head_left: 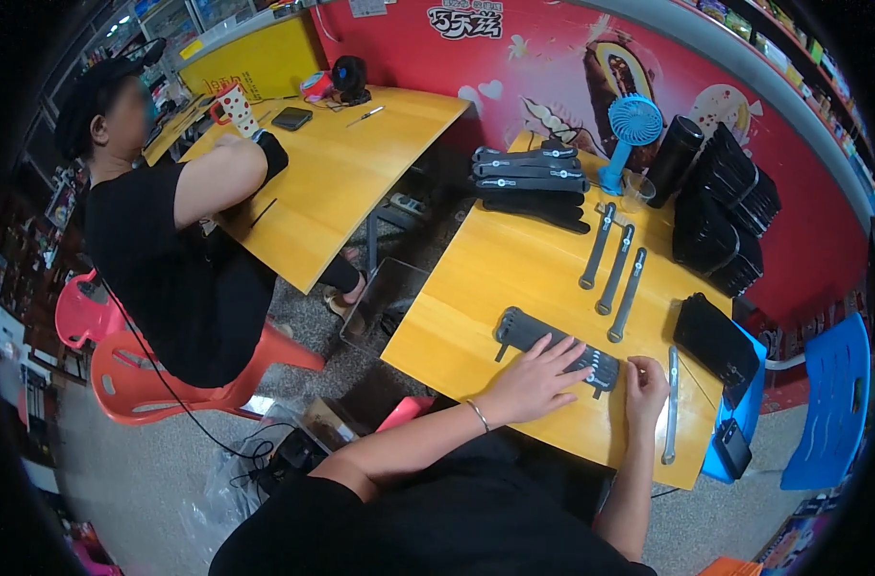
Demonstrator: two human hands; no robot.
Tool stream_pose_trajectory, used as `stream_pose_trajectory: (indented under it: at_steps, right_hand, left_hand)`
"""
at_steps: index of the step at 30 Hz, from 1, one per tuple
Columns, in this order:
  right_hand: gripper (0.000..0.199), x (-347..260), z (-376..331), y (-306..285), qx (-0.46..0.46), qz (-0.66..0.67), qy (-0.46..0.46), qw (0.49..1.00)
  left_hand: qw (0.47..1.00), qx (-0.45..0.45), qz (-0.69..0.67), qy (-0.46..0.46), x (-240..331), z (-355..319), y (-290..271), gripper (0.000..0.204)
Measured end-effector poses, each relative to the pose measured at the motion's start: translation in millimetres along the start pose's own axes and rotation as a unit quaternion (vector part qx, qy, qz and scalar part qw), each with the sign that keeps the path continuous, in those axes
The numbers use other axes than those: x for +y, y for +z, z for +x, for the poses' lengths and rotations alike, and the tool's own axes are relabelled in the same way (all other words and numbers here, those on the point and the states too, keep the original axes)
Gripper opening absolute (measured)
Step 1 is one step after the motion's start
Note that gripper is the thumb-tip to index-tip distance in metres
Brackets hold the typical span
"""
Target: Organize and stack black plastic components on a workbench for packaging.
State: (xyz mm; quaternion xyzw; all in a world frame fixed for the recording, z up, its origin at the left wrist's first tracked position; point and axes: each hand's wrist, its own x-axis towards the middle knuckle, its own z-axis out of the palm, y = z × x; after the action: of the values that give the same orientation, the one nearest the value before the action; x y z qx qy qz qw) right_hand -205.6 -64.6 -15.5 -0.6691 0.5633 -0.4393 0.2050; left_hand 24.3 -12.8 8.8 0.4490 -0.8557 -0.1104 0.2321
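Yellow table (476, 278): in front of the person | black bundles (730, 213): far right side | grey case (526, 331): flat, near edge | left hand (541, 378): spread across case | right hand (646, 386): fingers curled at case's right end, cannot tell if pinching anything | grey straps (616, 270): three beyond case, one beside right hand

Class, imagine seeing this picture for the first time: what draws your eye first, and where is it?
Probably the bright blue fan, at the back of the nearer yellow table before the red wall. Next, the left hand lies spread over a dark grey piece at the front, the right hand by its right end. A blue chair stands at far right.
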Motion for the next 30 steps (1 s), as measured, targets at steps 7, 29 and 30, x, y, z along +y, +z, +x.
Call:
stream_pose_trajectory:
  at_steps: [7, 29, 30]
  right_hand:
    - [0.005, -0.2, -1.9, -1.3, -0.017, 0.015, 0.043, 0.999]
    - [0.006, 8.2, -2.8, -5.6, -0.019, -0.027, 0.046, 0.998]
    - [0.006, 8.3, -8.7, -6.8, -0.015, 0.021, 0.076, 0.997]
  left_hand:
    - [1.0, 0.015, 0.021, 0.005, -1.6, -1.3, 1.7, 0.047]
    - [0.988, 0.102, -0.113, 0.005, -12.9, 4.0, -22.8, 0.043]
    - [0.983, 0.135, -0.124, 0.008, -16.9, 0.5, -46.4, 0.044]
